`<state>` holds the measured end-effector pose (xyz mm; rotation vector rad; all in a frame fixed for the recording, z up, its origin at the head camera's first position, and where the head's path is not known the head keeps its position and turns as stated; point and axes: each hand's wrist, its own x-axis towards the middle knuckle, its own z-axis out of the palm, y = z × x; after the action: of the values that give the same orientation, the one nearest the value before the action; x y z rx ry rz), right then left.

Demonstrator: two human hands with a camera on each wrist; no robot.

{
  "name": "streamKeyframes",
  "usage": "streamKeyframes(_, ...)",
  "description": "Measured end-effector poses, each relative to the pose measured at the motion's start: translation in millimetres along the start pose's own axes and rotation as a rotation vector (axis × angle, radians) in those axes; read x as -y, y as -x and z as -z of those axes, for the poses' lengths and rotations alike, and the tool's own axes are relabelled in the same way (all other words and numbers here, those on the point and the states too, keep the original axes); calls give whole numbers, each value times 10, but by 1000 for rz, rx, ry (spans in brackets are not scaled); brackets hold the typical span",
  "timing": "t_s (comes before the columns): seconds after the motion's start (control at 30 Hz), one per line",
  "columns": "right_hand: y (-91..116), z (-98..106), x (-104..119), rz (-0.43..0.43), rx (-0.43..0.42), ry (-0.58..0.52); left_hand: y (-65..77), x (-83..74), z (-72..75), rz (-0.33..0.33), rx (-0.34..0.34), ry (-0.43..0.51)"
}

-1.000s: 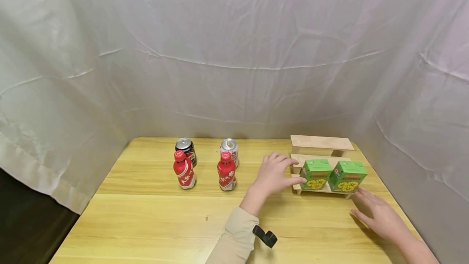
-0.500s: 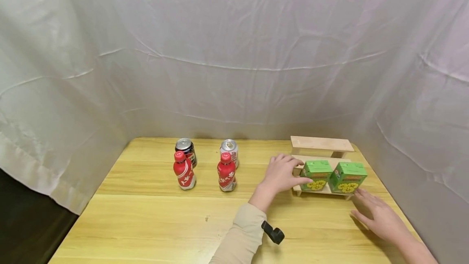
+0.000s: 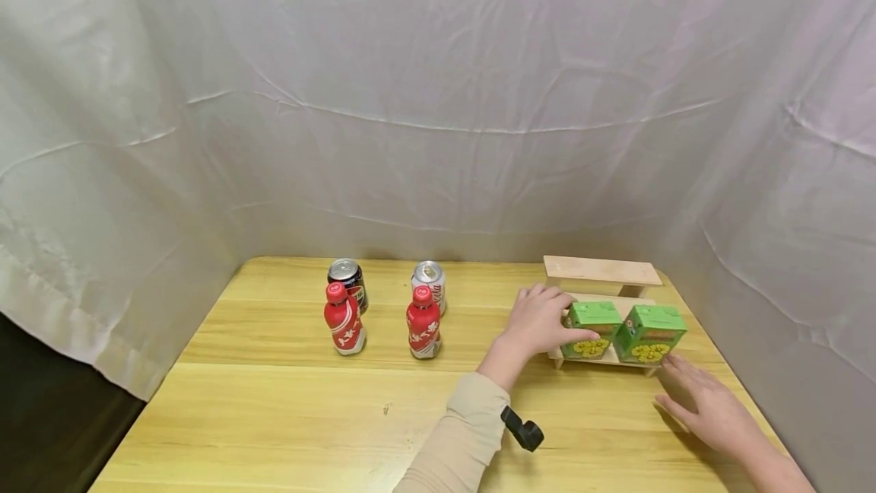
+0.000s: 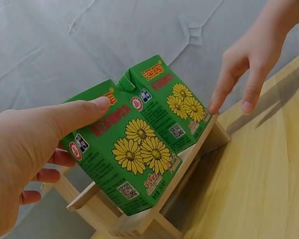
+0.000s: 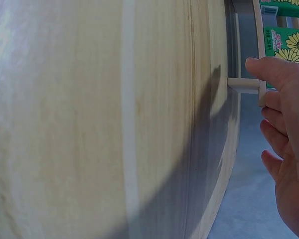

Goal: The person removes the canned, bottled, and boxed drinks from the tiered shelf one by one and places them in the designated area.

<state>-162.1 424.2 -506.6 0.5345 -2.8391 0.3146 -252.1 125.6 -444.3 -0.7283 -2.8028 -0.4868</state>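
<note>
Two green drink cartons with yellow flowers stand side by side on the lowest step of a small wooden tiered rack. My left hand holds the left carton, thumb across its front face and fingers round its left side, partly hidden behind it. The right carton stands angled against the left one in the left wrist view. Close to the rack's front right corner is my right hand; its fingers are extended, with the fingertips right at the right carton's lower corner.
Left of the rack, two red bottles stand on the wooden table. Behind them are a black can and a silver can. Grey cloth hangs around the back and sides.
My left hand has moved right and onto the left carton, its thumb sliding across the front face. My right hand has stayed in place, as have the cartons.
</note>
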Motion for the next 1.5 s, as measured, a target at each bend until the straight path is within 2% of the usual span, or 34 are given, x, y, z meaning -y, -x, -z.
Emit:
streamKeyframes(0.27,-6,12,-9,19,-23,8,-24,-30,0,-28,-50,7)
streamKeyframes(0.53,-11,13,-9,19,-13,-8,22,-4,-59,-69,-155,-23)
streamKeyframes(0.7,-13,8,-11,24,-22,-1,73,0,-30,-84,-215,-33)
streamKeyframes(1.0,-1,-4,-14,13,-21,-4,225,40,97,-77,-213,-42)
streamKeyframes(1.5,-33,14,-19,25,-8,36,558,233,411,-94,-266,-48)
